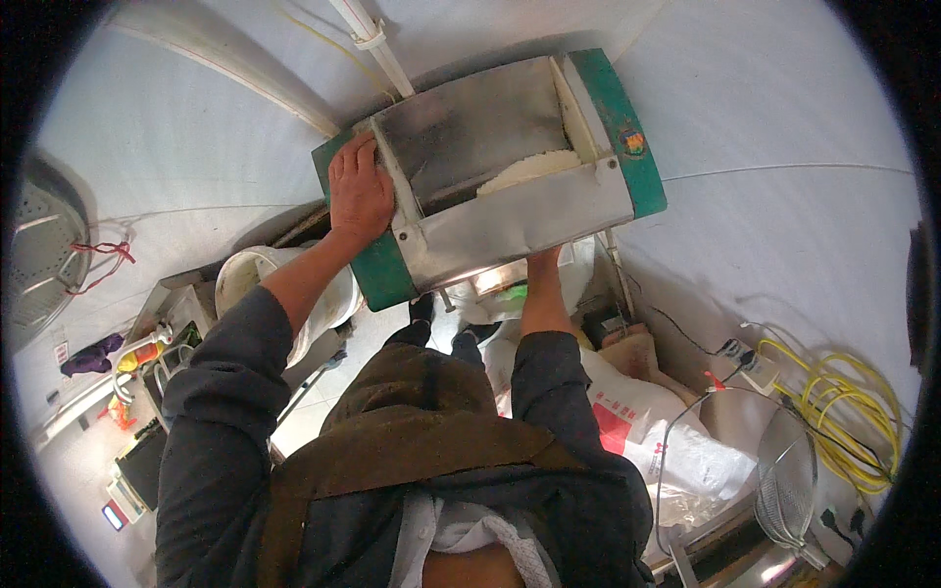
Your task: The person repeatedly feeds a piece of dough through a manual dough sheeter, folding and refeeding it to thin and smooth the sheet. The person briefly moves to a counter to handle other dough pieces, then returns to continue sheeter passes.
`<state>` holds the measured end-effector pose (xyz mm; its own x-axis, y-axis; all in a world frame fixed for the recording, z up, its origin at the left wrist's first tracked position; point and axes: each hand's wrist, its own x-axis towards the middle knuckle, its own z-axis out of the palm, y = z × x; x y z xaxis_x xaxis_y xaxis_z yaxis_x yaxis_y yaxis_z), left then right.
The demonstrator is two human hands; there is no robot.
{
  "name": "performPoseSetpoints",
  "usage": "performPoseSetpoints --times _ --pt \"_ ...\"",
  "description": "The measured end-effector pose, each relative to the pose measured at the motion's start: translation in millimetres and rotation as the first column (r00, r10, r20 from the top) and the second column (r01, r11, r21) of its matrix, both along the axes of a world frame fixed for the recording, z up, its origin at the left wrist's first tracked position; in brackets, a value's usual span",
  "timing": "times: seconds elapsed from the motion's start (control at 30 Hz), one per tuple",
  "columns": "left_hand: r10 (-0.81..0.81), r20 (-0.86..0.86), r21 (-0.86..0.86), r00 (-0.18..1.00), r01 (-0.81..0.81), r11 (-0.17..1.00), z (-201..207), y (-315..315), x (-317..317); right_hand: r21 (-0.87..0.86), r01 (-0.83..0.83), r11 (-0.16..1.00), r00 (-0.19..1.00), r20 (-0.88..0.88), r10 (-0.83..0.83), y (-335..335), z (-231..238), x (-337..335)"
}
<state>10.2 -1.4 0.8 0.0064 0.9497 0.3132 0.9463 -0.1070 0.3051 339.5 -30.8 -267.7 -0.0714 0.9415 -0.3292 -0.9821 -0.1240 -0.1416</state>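
Observation:
A dough-roller-like machine with a steel hopper and green ends [520,220] stands in front of me, slightly tilted in view. Inside its trough lies a pale, dough-like mass [529,171], toward the right. My left hand [361,191] rests on the machine's left end, fingers extended over the green and metal edge. Below the front panel, my right hand [543,259] reaches in under the machine; its fingers are hidden. Beneath the machine, near that hand, a whitish tub or bag [581,284] shows in part, with something green beside it.
At left stand a white bucket [343,294] and a perforated metal pan [44,245] against the wall. To the right are a white sack with red print [637,421], a wire strainer [787,470] and a coiled yellow cable [843,397]. A white pipe [377,44] rises behind the machine.

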Motion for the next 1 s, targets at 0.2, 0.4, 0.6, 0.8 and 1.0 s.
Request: performPoseSetpoints --times 0.2,0.4,0.6,0.8,1.0 --pt "0.007 -0.044 -0.031 0.999 -0.009 0.999 -6.1 0.2 -6.1 -0.153 0.017 0.988 0.976 0.215 0.016 -18.1 -21.2 -9.5" --pt "0.033 -0.024 -0.101 0.999 -0.036 0.994 -15.8 9.7 -2.3 -0.380 0.105 0.919 0.919 0.389 0.056 -70.7 -42.1 17.8" --pt "-0.005 -0.153 -0.045 0.988 -0.002 0.999 -21.6 8.4 -18.3 -0.572 0.143 0.808 0.926 0.366 0.096 -119.1 64.3 16.4" --pt "-0.041 -0.123 0.035 0.992 0.046 0.998 -17.4 6.5 -8.9 -0.558 0.342 0.756 0.753 0.645 0.135 -221.2 101.1 22.7" --pt "-0.077 -0.229 0.074 0.970 0.097 0.993 -31.8 14.7 -26.9 -0.556 0.535 0.636 0.443 0.826 0.349 -382.5 133.5 24.9"
